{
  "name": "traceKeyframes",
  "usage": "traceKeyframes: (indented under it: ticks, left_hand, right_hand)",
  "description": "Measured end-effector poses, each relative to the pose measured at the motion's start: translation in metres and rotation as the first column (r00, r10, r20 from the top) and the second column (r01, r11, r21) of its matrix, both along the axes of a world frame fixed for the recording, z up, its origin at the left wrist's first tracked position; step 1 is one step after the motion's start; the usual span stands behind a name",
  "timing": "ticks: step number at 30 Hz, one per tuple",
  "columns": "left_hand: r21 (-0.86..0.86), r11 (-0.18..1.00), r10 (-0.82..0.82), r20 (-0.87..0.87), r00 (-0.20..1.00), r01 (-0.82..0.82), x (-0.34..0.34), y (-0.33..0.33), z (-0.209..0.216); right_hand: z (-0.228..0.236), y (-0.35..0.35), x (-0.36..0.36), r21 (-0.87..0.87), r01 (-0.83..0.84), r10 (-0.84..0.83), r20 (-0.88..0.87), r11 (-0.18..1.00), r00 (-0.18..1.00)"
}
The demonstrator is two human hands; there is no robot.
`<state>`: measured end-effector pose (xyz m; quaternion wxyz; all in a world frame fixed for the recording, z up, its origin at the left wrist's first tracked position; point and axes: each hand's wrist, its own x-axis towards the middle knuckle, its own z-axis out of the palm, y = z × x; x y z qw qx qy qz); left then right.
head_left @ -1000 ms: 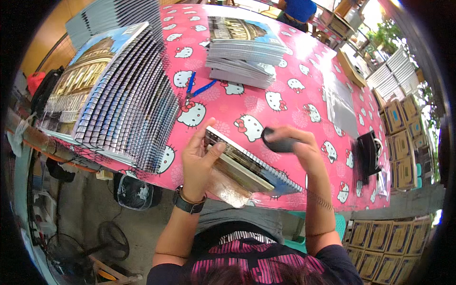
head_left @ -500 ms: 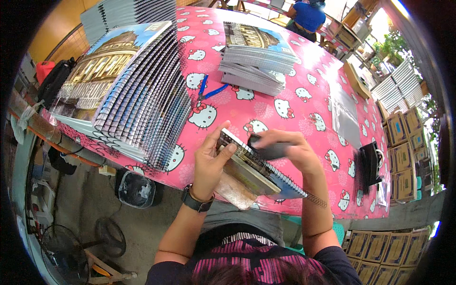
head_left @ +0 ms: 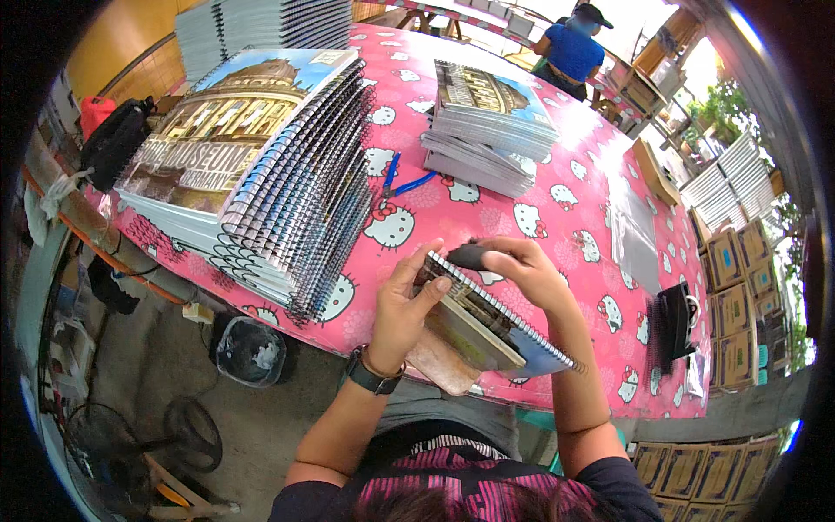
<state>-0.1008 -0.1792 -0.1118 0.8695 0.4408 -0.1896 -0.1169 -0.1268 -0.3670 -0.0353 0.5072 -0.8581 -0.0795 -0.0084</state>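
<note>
My left hand (head_left: pixel 402 304) grips the upper left end of a spiral-bound book (head_left: pixel 515 341), thumb on its cover, fingers behind. The book is tilted above the table's near edge, its dark wire coil (head_left: pixel 570 361) running along the bound edge and sticking out a little at the lower right end. In my right hand (head_left: pixel 531 268) is a dark, soft-looking pad (head_left: pixel 468 256), held against the coil near the upper left end; its exact kind is unclear. Beneath the book lies a brownish plastic-wrapped block (head_left: pixel 442 358). Blue-handled pliers (head_left: pixel 400 181) lie open beyond my left hand.
Tall stacks of coil-bound books (head_left: pixel 261 174) rise at the left; a smaller stack (head_left: pixel 487 130) stands farther back. On the right are a clear plastic sheet (head_left: pixel 633 230) and a black holder (head_left: pixel 674 317) with loose coils. A bin (head_left: pixel 250 348) sits below; a person (head_left: pixel 571 52) stands beyond.
My right hand with the dark pad has moved up and left along the coil. Less coil now sticks out at the book's lower right end. The whole view has shifted slightly.
</note>
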Motion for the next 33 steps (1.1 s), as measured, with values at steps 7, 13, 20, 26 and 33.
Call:
traceKeyframes:
  ticks: [7,13,20,26,33]
  left_hand:
    - [0.149,0.987,0.050,0.115,0.992,-0.067,0.005,-0.002,0.006]
    - [0.322,0.916,0.061,0.481,0.875,-0.241,0.005,-0.010,0.044]
    - [0.208,0.913,0.111,0.701,0.704,-0.351,-0.041,-0.033,0.098]
    - [0.176,0.935,0.113,0.677,0.727,-0.309,-0.055,-0.029,0.116]
    - [0.193,0.940,0.083,0.675,0.733,-0.283,-0.065,-0.019,0.130]
  right_hand:
    - [-0.013,-0.012,-0.011,0.096,0.098,-0.082,-0.156,0.991,0.984]
    - [-0.024,-0.055,-0.045,-0.439,0.351,-0.279,0.223,0.827,0.934]
    - [0.071,0.012,-0.101,0.051,0.244,-0.237,0.497,0.968,0.835]
    - [0.084,0.017,-0.104,0.052,0.184,-0.174,0.637,0.982,0.751]
    - [0.100,0.014,-0.101,-0.114,0.120,0.011,0.767,0.986,0.642]
